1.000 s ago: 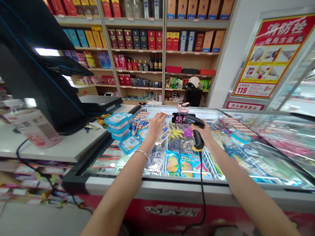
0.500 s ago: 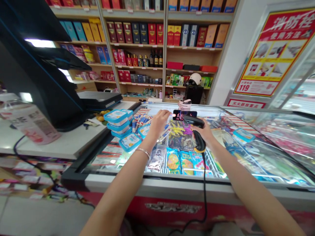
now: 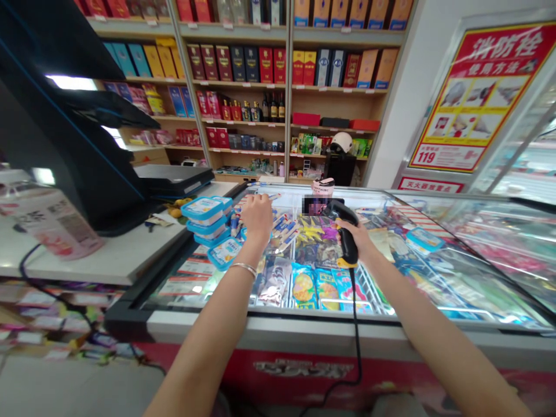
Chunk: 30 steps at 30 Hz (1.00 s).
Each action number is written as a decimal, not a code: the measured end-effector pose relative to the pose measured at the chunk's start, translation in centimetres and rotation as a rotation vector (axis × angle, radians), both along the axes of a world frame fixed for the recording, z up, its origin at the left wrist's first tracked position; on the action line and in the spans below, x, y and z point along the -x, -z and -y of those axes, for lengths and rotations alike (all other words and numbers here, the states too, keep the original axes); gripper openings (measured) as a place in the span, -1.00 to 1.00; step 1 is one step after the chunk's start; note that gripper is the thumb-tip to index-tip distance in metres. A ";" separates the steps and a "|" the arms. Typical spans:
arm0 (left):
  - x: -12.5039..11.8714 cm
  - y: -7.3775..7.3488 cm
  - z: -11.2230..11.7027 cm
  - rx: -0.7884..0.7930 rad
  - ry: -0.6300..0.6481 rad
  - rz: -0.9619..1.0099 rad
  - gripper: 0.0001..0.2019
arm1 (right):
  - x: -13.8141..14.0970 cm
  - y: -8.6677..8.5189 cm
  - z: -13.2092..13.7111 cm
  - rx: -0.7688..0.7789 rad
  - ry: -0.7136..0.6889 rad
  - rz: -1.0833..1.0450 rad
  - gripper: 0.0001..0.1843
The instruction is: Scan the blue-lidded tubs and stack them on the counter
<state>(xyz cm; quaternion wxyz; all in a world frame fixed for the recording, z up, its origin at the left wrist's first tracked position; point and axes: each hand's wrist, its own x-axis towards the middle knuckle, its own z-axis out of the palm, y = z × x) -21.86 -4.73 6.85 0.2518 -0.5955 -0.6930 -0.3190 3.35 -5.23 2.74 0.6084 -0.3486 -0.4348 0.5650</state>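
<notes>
My left hand [image 3: 257,219] is closed above the freezer's glass top, beside the tubs. A slim blue-and-white packet [image 3: 275,197] sticks out at its right side; the fingers hide the rest. My right hand [image 3: 357,238] grips a black and yellow barcode scanner [image 3: 348,246], its head pointing up and left and its cord hanging down the front. Between the hands lie several similar slim packets [image 3: 286,230]. Blue-lidded tubs [image 3: 203,209] are stacked left of my left hand. A phone with a blurred screen [image 3: 313,206] leans against a pink cup [image 3: 324,188] at the back.
The chest freezer [image 3: 278,328] spans the front, with bagged goods [image 3: 304,286] under its glass. Another blue-lidded tub [image 3: 424,239] rests to the right. On the left counter [image 3: 117,260] stand a dark checkout machine [image 3: 82,133] and a pink-and-white bottle [image 3: 50,217]. Shelves of boxes fill the back.
My left hand has moved left, away from the scanner and towards the stacked tubs. My right hand still holds the scanner, now tilted more upright. The view has shifted slightly.
</notes>
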 end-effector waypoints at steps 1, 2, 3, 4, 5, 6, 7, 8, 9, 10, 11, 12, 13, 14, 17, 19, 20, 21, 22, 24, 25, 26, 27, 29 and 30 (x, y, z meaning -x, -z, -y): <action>0.5 -0.1 0.0 0.017 -0.065 0.019 -0.72 | 0.1 0.1 0.0 0.028 -0.019 -0.034 -0.60; 0.9 -0.1 -0.1 0.028 -0.117 0.036 -0.71 | 0.3 0.2 0.0 0.049 -0.042 -0.065 -0.62; 1.3 -0.1 -0.2 0.035 -0.159 0.051 -0.70 | 0.4 0.3 0.0 0.065 -0.064 -0.092 -0.65; 1.7 0.0 -0.3 0.036 -0.194 0.064 -0.69 | 0.5 0.3 0.1 0.078 -0.084 -0.117 -0.66; 1.9 0.1 -0.3 0.034 -0.221 0.076 -0.68 | 0.6 0.4 0.1 0.093 -0.102 -0.140 -0.68; 2.1 0.2 -0.4 0.032 -0.243 0.084 -0.67 | 0.7 0.4 0.2 0.112 -0.120 -0.160 -0.70; 2.2 0.3 -0.5 0.032 -0.261 0.088 -0.67 | 0.7 0.4 0.3 0.131 -0.138 -0.176 -0.71; 2.3 0.5 -0.5 0.036 -0.276 0.088 -0.66 | 0.8 0.5 0.3 0.146 -0.155 -0.190 -0.72; 2.3 0.6 -0.5 0.043 -0.289 0.085 -0.66 | 0.8 0.5 0.3 0.157 -0.167 -0.203 -0.73; 2.3 0.7 -0.5 0.056 -0.300 0.083 -0.65 | 0.7 0.5 0.3 0.162 -0.174 -0.217 -0.73; 2.3 0.8 -0.6 0.073 -0.309 0.085 -0.65 | 0.7 0.5 0.2 0.161 -0.179 -0.232 -0.74; 2.3 0.9 -0.6 0.095 -0.316 0.090 -0.65 | 0.6 0.6 0.2 0.156 -0.182 -0.248 -0.74; 2.3 1.0 -0.6 0.126 -0.320 0.097 -0.65 | 0.6 0.6 0.1 0.151 -0.185 -0.261 -0.74; 2.3 1.1 -0.7 0.164 -0.320 0.107 -0.64 | 0.5 0.6 0.0 0.147 -0.189 -0.270 -0.73; 2.4 1.3 -0.9 0.331 -0.308 0.143 -0.61 | 0.3 0.7 -0.2 0.139 -0.200 -0.283 -0.74; 2.5 1.3 -1.0 0.430 -0.300 0.169 -0.60 | 0.2 0.6 -0.1 0.133 -0.205 -0.287 -0.75; 2.5 1.3 -1.0 0.458 -0.300 0.178 -0.60 | 0.3 0.6 -0.1 0.131 -0.205 -0.287 -0.75; 2.5 1.2 -1.0 0.474 -0.302 0.181 -0.60 | 0.3 0.6 0.0 0.131 -0.203 -0.286 -0.76; 2.4 1.1 -1.0 0.480 -0.305 0.181 -0.60 | 0.4 0.6 0.0 0.133 -0.198 -0.283 -0.76; 2.4 1.0 -0.9 0.487 -0.309 0.175 -0.61 | 0.6 0.5 0.1 0.137 -0.191 -0.279 -0.76; 2.3 1.0 -0.8 0.490 -0.312 0.175 -0.61 | 0.6 0.4 0.1 0.139 -0.192 -0.279 -0.75; 2.2 0.9 -0.8 0.488 -0.316 0.176 -0.61 | 0.5 0.1 0.2 0.140 -0.189 -0.280 -0.74; 2.1 0.9 -0.7 0.476 -0.316 0.175 -0.60 | 0.4 -0.4 0.3 0.139 -0.181 -0.282 -0.73; 2.0 0.8 -0.7 0.405 -0.297 0.159 -0.58 | -0.4 -1.6 0.5 0.113 -0.147 -0.293 -0.70; 1.9 0.7 -0.6 0.343 -0.275 0.143 -0.56 | -1.1 -2.4 0.7 0.087 -0.120 -0.305 -0.69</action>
